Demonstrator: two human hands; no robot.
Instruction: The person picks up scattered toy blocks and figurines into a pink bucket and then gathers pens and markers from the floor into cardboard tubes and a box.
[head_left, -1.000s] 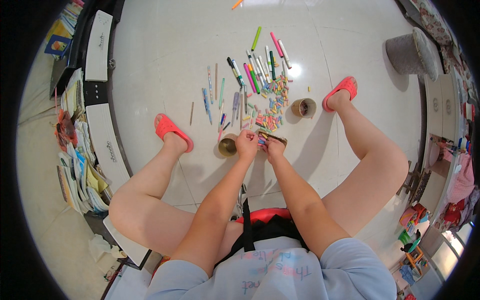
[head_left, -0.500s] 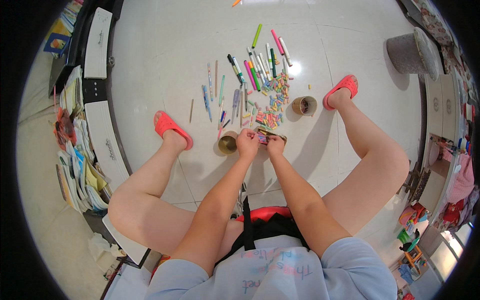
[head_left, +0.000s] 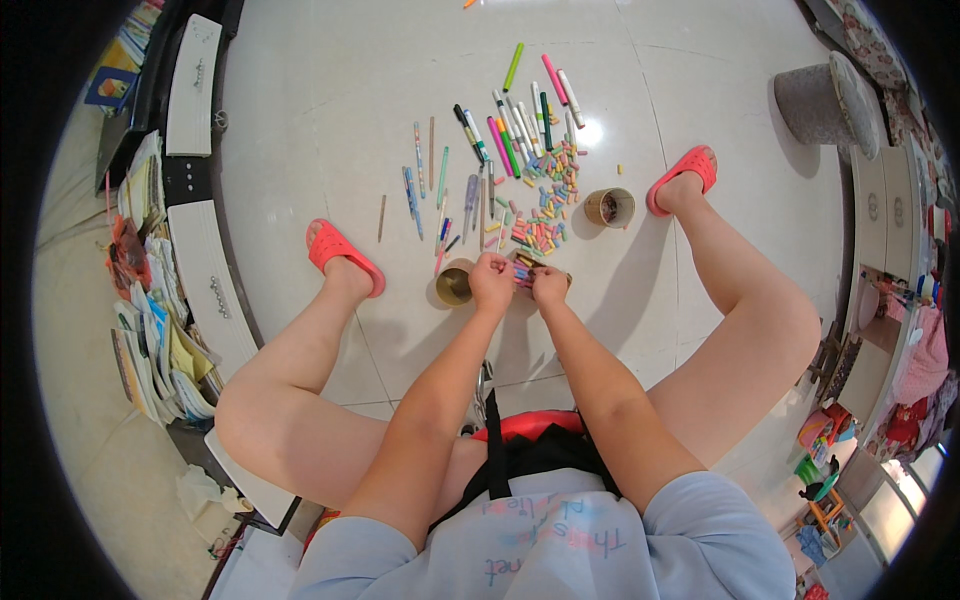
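Between my feet, my left hand [head_left: 491, 283] is closed in a pinch by the left end of a small brown box [head_left: 562, 276]; what its fingers hold is too small to make out. Pink and other coloured pieces show inside the box. My right hand [head_left: 548, 285] is curled over the box's near edge and grips it, hiding part of it. Just left of my left hand is a round brown cup [head_left: 454, 284], tilted so its inside shows. Beyond both hands lies a heap of short coloured chalk pieces [head_left: 545, 215].
Markers [head_left: 505, 145] lie beyond the chalk, pens and pencils [head_left: 412, 200] to its left. A second cup [head_left: 608, 208] with something dark inside stands right of the chalk. My red sandals flank everything. White drawers [head_left: 212, 285] line the left; a grey stool [head_left: 825, 105] stands far right.
The view has shifted very slightly. My left hand has moved a little at the box, and more of the pink pieces shows between my hands. My right hand stays at the box.
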